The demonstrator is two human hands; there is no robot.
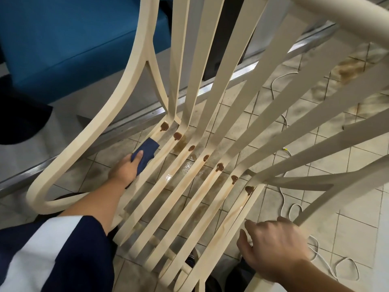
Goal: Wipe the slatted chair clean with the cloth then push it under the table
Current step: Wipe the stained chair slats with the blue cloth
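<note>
Pinched in the left grip [126, 169], thumb on top: a folded dark-blue cloth [147, 149], pressed flat to the outermost seat slat of the cream slatted chair [202, 60]. Just beyond the cloth, in the crook of seat and backrest, the first of a row of brown blobs [177, 135], about one per slat, with thin brown runs trailing along the slats toward the front edge. Across the seat, at the far front corner: the right grip [271, 247], fingers curled beside the arm support [320, 207], blurred; cannot tell whether closed on the frame or merely against it. Beneath the slats, a wet patch [187, 165] on stained floor tiles [347, 228]; farther out, a loose white cable [283, 199] and a blue sofa [63, 39]. No table to be made out. Probably light, stiff moulded plastic, slick where wet, single slats likely springy under pressure. Best steadied, and later pushed, by the armrest loop [99, 125] or top rail [336, 11]. Wiping barely begun, judging by the blobs.
</note>
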